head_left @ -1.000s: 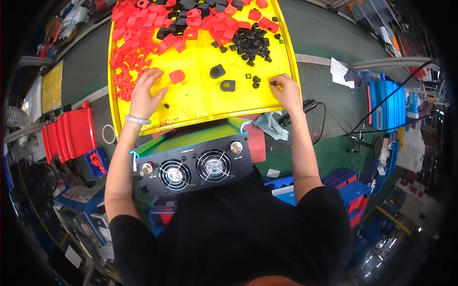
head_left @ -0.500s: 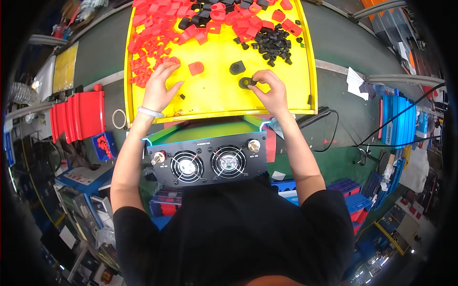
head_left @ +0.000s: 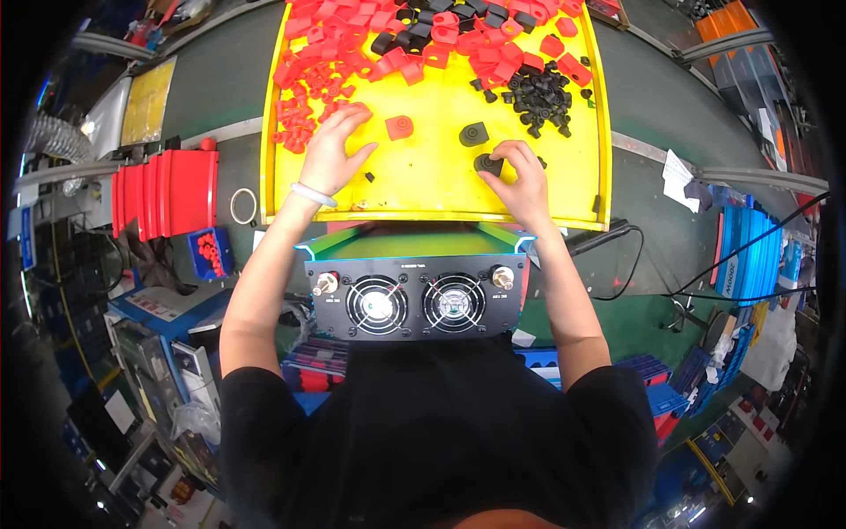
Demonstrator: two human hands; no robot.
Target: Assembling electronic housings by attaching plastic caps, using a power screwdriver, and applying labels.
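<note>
My right hand (head_left: 523,187) pinches a small black plastic terminal cap (head_left: 485,164), which lies on the yellow tray (head_left: 432,189); the fingertips partly cover it. Just beyond it sits a second black cap (head_left: 474,134) with a round raised centre. My left hand (head_left: 331,157) hovers over the tray's left side, its thumb spread from the fingers and no part visible in its grasp. The fingertips are beside a heap of small red plugs (head_left: 304,110). Between the hands lies one red cap (head_left: 399,128) with a round centre.
Red caps (head_left: 370,26) with some black ones heap at the tray's far end, and small black plugs (head_left: 539,99) at its right. A black metal housing with two fans (head_left: 414,302) stands before me. A blue bin (head_left: 210,254) with red parts is at left.
The hole that showed in the black cap under my right hand is now covered, with a black plug at its centre. My left fingers stay near the red plugs. The whole view has shifted.
</note>
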